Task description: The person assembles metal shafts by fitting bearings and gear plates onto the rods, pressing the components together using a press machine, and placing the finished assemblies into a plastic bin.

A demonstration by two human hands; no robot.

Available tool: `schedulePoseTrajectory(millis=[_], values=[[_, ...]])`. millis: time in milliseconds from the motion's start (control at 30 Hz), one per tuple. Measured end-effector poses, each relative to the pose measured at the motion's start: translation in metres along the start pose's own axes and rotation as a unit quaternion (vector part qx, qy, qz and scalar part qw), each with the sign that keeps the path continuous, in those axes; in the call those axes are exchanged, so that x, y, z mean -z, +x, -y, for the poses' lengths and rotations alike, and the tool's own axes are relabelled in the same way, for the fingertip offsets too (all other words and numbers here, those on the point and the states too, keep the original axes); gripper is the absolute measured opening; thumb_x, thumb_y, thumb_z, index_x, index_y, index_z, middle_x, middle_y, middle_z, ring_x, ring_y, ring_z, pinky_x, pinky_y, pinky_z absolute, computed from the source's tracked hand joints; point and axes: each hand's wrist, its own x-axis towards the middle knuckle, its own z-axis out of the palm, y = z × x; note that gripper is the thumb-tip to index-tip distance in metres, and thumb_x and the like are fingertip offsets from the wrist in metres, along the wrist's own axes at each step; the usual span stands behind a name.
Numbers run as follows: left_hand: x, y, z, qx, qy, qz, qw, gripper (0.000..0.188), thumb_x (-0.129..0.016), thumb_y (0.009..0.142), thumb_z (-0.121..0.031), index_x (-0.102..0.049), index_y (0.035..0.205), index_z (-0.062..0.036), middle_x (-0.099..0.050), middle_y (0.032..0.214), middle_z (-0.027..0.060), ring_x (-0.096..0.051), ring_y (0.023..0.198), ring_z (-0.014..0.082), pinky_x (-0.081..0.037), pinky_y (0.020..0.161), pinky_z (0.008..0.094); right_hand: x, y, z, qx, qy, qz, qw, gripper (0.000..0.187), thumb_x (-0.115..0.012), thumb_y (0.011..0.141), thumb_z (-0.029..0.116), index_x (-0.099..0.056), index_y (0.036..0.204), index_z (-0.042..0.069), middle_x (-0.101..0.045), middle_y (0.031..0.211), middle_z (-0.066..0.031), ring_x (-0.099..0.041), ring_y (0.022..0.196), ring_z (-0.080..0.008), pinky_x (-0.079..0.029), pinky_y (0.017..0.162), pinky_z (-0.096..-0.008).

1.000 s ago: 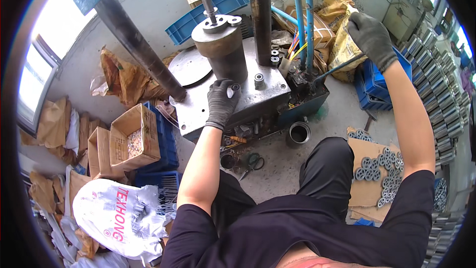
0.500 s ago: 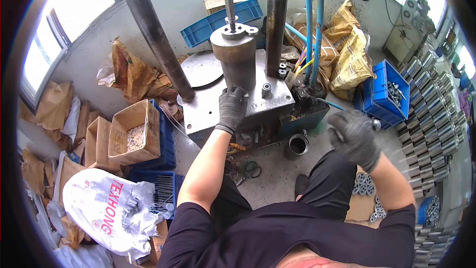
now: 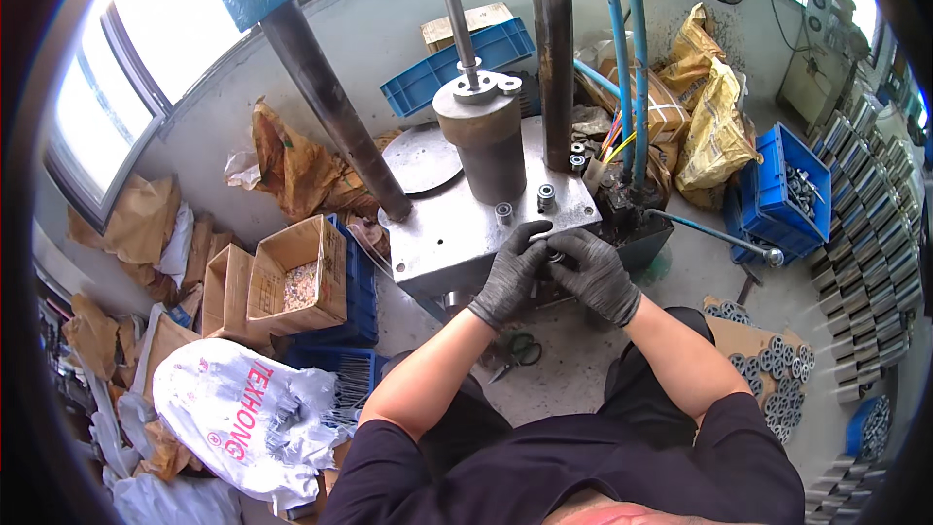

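Observation:
Over the front edge of the steel press plate [image 3: 457, 258], my two gloved hands meet. My left hand [image 3: 509, 274] has its fingers closed against a small round metal part [image 3: 556, 257]. From the other side my right hand [image 3: 595, 279] pinches the same part; the fingers hide most of it, and its exact kind cannot be made out. Just beyond my fingertips, a small bearing [image 3: 503, 214] and a slightly taller bearing stack [image 3: 546, 197] stand on the plate. Behind them rises a thick steel cylinder [image 3: 493, 170] with an upright rod [image 3: 457, 19] on top.
Dark press columns [image 3: 335, 107] flank the cylinder. Cardboard boxes [image 3: 301, 272] and a white sack [image 3: 243, 418] lie to the left. At the right are a lever with a ball end [image 3: 773, 257], a blue crate [image 3: 792, 185], ring-shaped parts [image 3: 777, 369] on cardboard and stacked metal tubes [image 3: 855, 262].
My right hand has come in from the right to meet my left, which moved right and nearer. A small bearing now stands where my left hand was. The view has shifted slightly.

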Motion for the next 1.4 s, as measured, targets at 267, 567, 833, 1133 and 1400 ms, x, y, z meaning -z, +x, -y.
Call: schedulePoseTrajectory(millis=[267, 567, 833, 1133, 1400], values=[[0.019, 0.053, -0.062, -0.275, 0.456, -0.119, 0.838, 0.038, -0.067, 0.099, -0.013, -0.058, 0.135, -0.0046, -0.071, 0.098, 0.0135, -0.069, 0.082, 0.0235, -0.057, 0.078, 0.0331, 0.001, 0.01, -0.012, -0.029, 0.045, -0.147, 0.988, 0.024, -0.08, 0.086, 0.008, -0.072, 0.109, 0.003, -0.071, 0.103, -0.0137, -0.072, 0.088, -0.0237, -0.058, 0.08, -0.0349], [0.05, 0.205, -0.202, -0.223, 0.36, -0.326, 0.845, 0.037, -0.073, 0.098, -0.026, -0.063, 0.123, -0.0007, -0.071, 0.092, 0.0111, -0.068, 0.08, 0.0201, -0.056, 0.075, 0.0348, -0.007, 0.027, -0.042, -0.127, 0.212, -0.193, 0.949, 0.022, -0.08, 0.089, 0.009, -0.074, 0.11, 0.005, -0.072, 0.103, -0.0057, -0.067, 0.084, -0.0131, -0.056, 0.077, -0.0301], [0.091, 0.238, -0.185, -0.228, 0.366, -0.201, 0.88, 0.041, -0.084, 0.085, -0.021, -0.062, 0.114, -0.0025, -0.073, 0.094, 0.0101, -0.071, 0.088, 0.0222, -0.057, 0.085, 0.0366, -0.008, 0.049, -0.038, -0.07, 0.179, -0.196, 0.962, 0.022, -0.079, 0.09, 0.009, -0.073, 0.11, 0.005, -0.071, 0.102, -0.0056, -0.067, 0.083, -0.0115, -0.056, 0.074, -0.0289], [0.06, 0.211, -0.185, -0.253, 0.493, -0.335, 0.762, 0.034, -0.078, 0.086, -0.015, -0.063, 0.114, -0.0071, -0.074, 0.098, 0.0166, -0.072, 0.097, 0.0369, -0.056, 0.088, 0.0446, 0.038, 0.199, -0.022, 0.112, -0.013, -0.195, 0.974, 0.018, -0.075, 0.091, 0.013, -0.071, 0.107, 0.006, -0.072, 0.11, -0.016, -0.072, 0.093, -0.0339, -0.058, 0.083, -0.0409], [0.063, 0.212, -0.185, -0.251, 0.471, -0.326, 0.78, 0.032, -0.079, 0.084, -0.012, -0.064, 0.112, -0.0069, -0.075, 0.098, 0.0175, -0.072, 0.098, 0.0379, -0.057, 0.086, 0.046, 0.027, 0.275, -0.036, -0.012, -0.167, -0.1, 0.981, 0.031, -0.062, 0.101, 0.03, -0.074, 0.125, 0.016, -0.07, 0.129, -0.0137, -0.067, 0.118, -0.0346, -0.052, 0.104, -0.0421]])
